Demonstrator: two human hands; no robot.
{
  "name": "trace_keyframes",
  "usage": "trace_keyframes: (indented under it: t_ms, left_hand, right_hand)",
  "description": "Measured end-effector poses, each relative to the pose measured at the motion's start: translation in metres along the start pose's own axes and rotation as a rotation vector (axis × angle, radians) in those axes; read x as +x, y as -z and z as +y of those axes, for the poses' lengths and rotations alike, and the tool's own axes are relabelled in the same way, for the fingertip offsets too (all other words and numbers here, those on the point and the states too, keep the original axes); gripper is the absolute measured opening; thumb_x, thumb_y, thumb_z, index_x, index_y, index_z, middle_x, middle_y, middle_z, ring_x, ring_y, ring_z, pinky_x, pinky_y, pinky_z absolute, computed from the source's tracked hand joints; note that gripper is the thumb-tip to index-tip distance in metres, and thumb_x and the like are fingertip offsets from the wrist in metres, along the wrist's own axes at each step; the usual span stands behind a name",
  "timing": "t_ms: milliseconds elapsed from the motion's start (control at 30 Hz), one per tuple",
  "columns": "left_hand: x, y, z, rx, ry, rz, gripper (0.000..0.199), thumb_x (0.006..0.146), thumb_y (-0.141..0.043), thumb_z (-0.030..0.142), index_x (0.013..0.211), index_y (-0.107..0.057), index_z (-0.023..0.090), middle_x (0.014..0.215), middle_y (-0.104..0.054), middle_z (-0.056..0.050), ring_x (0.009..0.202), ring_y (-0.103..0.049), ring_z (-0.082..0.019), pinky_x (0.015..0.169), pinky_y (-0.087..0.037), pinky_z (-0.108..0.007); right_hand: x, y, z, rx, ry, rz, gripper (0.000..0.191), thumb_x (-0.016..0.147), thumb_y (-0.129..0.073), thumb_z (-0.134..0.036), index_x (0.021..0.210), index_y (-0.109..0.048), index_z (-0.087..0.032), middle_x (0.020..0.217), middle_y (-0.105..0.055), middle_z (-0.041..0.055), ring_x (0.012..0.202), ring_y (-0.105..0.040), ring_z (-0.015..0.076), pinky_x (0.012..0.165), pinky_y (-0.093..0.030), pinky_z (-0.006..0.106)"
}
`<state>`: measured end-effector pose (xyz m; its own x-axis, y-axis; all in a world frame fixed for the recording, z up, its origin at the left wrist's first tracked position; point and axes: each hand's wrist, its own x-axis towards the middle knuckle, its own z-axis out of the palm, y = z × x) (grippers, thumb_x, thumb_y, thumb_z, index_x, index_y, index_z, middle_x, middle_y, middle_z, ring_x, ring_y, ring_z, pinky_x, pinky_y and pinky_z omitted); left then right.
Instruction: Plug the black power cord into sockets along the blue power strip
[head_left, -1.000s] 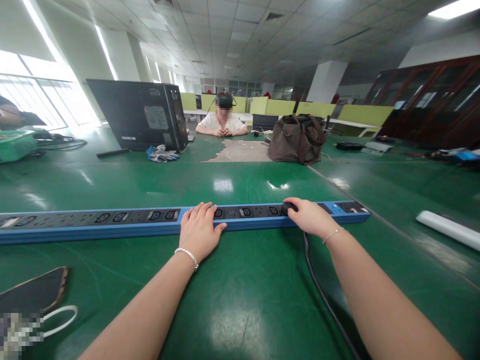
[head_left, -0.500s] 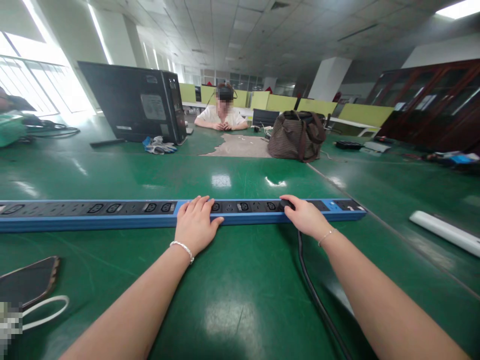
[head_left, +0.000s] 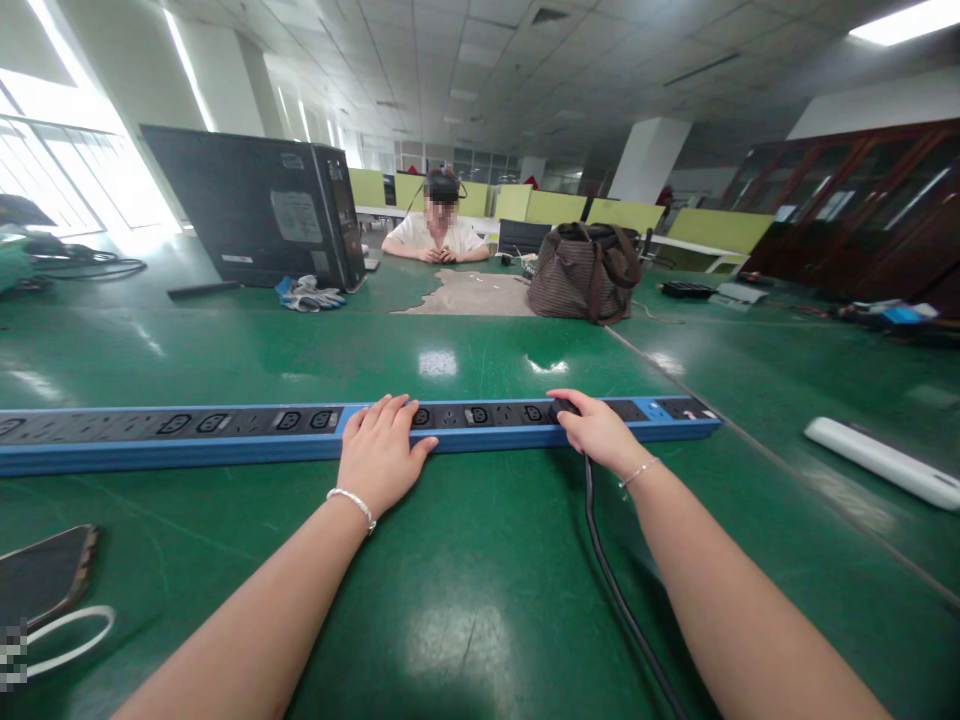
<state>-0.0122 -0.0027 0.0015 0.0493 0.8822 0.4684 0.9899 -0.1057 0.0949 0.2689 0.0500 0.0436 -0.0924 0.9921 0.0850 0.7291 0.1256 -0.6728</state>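
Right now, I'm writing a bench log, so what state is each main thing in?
Power strip: lying flat, sockets up
Plug: in hand, whether fully seated unclear
Cord: loosely curved
Left hand: palm down on the strip
Right hand: closed around the plug
Phone: lying flat, partly out of frame
Gloves: crumpled
Bag: upright

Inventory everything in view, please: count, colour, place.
Tabletop: one, green, lower view
Power strip: one, blue and black, across the tabletop
Plug: one, black, at the strip
Cord: one, black, below the plug
Phone: one, dark, lower left
Cable: one loop, white, beside the phone
Bar: one, white, right side
Computer case: one, black, far left
Gloves: count unclear, white and blue, by the case
Bag: one, brown, far side
Person: one clearly visible, in white, opposite
Cabinet row: one, brown, back right
Partitions: several, yellowish, background
Clutter: uncounted, mixed, far right
Left hand: one, bare, on the strip
Right hand: one, bare, on the plug
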Motion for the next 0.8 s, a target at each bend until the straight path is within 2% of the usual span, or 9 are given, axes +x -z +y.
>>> trace_keyframes:
  t_ms: [67,200,300,400,500,600,700,800]
  left_hand:
    - [0.0,0.0,0.0,-0.008,0.003,-0.006,0.048,0.084,-0.046,0.046,0.124,-0.053,0.019,0.132,-0.055,-0.011,0.126,-0.045,-0.027,0.104,-0.031,-0.045]
    - [0.001,0.001,0.001,-0.017,0.011,-0.01,0.049,0.083,-0.047,0.046,0.124,-0.053,0.02,0.132,-0.055,-0.01,0.126,-0.045,-0.027,0.105,-0.031,-0.045]
    - [0.001,0.002,0.001,-0.013,0.012,-0.011,0.049,0.084,-0.047,0.045,0.124,-0.053,0.018,0.132,-0.055,-0.011,0.126,-0.045,-0.027,0.105,-0.031,-0.045]
    - [0.001,0.002,0.0,-0.015,0.005,-0.008,0.049,0.083,-0.047,0.045,0.123,-0.053,0.017,0.132,-0.055,-0.011,0.125,-0.045,-0.027,0.105,-0.031,-0.045]
    - [0.0,0.002,0.0,-0.015,0.004,-0.006,0.05,0.083,-0.048,0.046,0.124,-0.053,0.017,0.132,-0.055,-0.011,0.125,-0.045,-0.027,0.105,-0.031,-0.045]
    - [0.001,0.002,0.001,-0.01,0.008,-0.009,0.049,0.084,-0.047,0.045,0.124,-0.053,0.017,0.132,-0.055,-0.01,0.125,-0.045,-0.026,0.105,-0.031,-0.044]
    - [0.001,0.003,0.001,-0.003,0.013,-0.018,0.048,0.084,-0.047,0.045,0.124,-0.053,0.018,0.133,-0.055,-0.01,0.125,-0.045,-0.027,0.104,-0.031,-0.045]
    - [0.001,0.002,0.0,0.006,0.012,-0.025,0.048,0.084,-0.046,0.046,0.124,-0.053,0.019,0.133,-0.054,-0.01,0.125,-0.045,-0.027,0.104,-0.031,-0.045]
  right_hand:
    - [-0.004,-0.003,-0.001,0.111,-0.077,-0.008,0.051,0.079,-0.045,-0.019,0.13,-0.051,-0.017,0.039,-0.049,-0.0077,0.036,-0.048,0.0109,0.04,-0.039,0.019]
    - [-0.007,-0.008,0.001,0.204,-0.136,0.006,0.062,0.076,-0.047,-0.016,0.138,-0.042,-0.019,0.042,-0.055,-0.0065,0.036,-0.051,0.0103,0.04,-0.042,0.018]
    - [-0.005,-0.011,0.005,0.264,-0.113,0.04,0.064,0.073,-0.049,-0.018,0.136,-0.044,-0.016,0.041,-0.053,-0.0073,0.034,-0.048,0.0097,0.038,-0.04,0.018]
    - [-0.007,-0.007,0.001,0.401,-0.037,0.099,0.062,0.071,-0.05,-0.023,0.132,-0.048,-0.014,0.036,-0.043,-0.0105,0.031,-0.039,0.0085,0.034,-0.032,0.018]
    - [-0.014,0.01,-0.013,0.58,0.079,0.204,0.06,0.073,-0.049,-0.027,0.131,-0.046,-0.015,0.037,-0.033,-0.0127,0.03,-0.031,0.0075,0.033,-0.027,0.017]
    - [-0.018,0.033,-0.023,0.585,0.127,0.229,0.058,0.077,-0.049,-0.033,0.133,-0.042,-0.018,0.039,-0.03,-0.0127,0.031,-0.029,0.0074,0.034,-0.025,0.018]
    - [-0.016,0.052,-0.017,0.517,0.043,0.233,0.054,0.081,-0.049,-0.038,0.129,-0.042,-0.014,0.04,-0.033,-0.0115,0.033,-0.032,0.0081,0.035,-0.026,0.019]
    - [-0.013,0.066,0.0,0.397,-0.08,0.276,0.043,0.083,-0.048,-0.034,0.12,-0.049,-0.011,0.042,-0.038,-0.009,0.035,-0.035,0.0081,0.035,-0.027,0.018]
